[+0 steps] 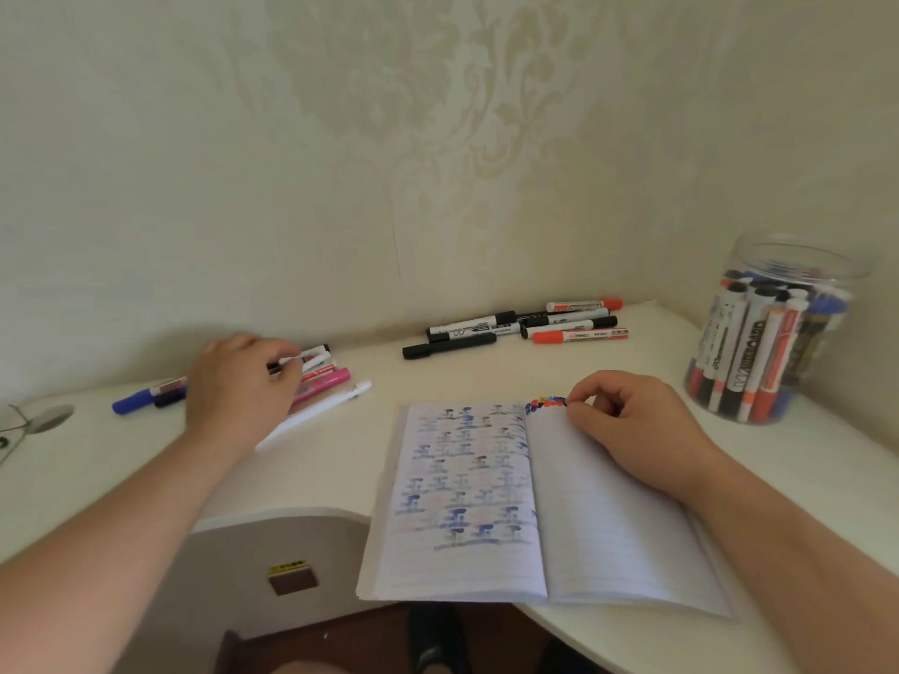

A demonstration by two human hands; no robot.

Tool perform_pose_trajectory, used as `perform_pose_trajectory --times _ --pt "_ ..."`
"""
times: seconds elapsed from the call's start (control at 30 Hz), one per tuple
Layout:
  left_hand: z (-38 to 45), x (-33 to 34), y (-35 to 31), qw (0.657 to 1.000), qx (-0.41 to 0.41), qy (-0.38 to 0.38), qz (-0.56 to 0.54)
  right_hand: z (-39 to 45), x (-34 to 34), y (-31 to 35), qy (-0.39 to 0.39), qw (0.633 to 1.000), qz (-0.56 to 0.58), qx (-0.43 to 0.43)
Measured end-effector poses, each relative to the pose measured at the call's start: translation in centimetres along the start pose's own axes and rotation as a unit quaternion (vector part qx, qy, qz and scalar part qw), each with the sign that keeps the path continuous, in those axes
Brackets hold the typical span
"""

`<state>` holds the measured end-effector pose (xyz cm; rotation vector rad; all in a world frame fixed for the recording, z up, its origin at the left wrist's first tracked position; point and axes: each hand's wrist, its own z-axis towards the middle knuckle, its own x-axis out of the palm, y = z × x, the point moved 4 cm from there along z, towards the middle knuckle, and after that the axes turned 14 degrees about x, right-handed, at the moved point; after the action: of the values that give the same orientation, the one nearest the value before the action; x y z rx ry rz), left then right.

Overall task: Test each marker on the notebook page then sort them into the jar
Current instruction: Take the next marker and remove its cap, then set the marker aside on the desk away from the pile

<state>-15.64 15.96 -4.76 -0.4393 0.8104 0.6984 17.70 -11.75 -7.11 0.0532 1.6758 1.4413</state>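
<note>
An open lined notebook (491,503) lies on the white desk, its left page covered in blue and black marks, with a row of coloured dots (546,404) atop the right page. My right hand (627,425) rests on the right page, fingers loosely curled, holding nothing. My left hand (241,381) reaches over a small pile of markers (318,369) at the left and pinches a white marker with a black cap (311,356). A clear plastic jar (773,333) with several markers standing inside sits at the far right.
A second pile of black and red markers (525,325) lies by the wall at the back. A blue marker (141,397) and a white pen (316,413) lie at the left. A round cable hole (48,418) is at the far left. A chair back (282,561) stands under the desk edge.
</note>
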Motion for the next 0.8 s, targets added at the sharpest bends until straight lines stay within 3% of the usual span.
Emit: perform_pose_trajectory --times 0.2,0.37,0.63,0.73,0.8 --pt "3.7 4.1 -9.2 0.992 0.107 0.029 -0.053 0.3 0.0 -0.3 0.004 1.0 0.029 0.007" --pt "6.1 8.6 -12.4 0.982 0.113 0.15 0.004 0.4 0.0 -0.3 0.005 0.999 0.041 0.012" --pt "5.9 8.1 -13.1 0.986 0.155 0.056 -0.002 0.6 -0.2 -0.4 -0.007 0.999 0.033 0.02" --pt "5.4 5.7 -15.4 0.977 0.172 0.028 -0.123 0.4 -0.4 -0.1 -0.004 0.998 0.056 0.017" --pt "4.7 3.7 -18.7 0.95 0.212 0.041 -0.227 0.3 -0.7 0.2 0.003 0.995 0.103 0.014"
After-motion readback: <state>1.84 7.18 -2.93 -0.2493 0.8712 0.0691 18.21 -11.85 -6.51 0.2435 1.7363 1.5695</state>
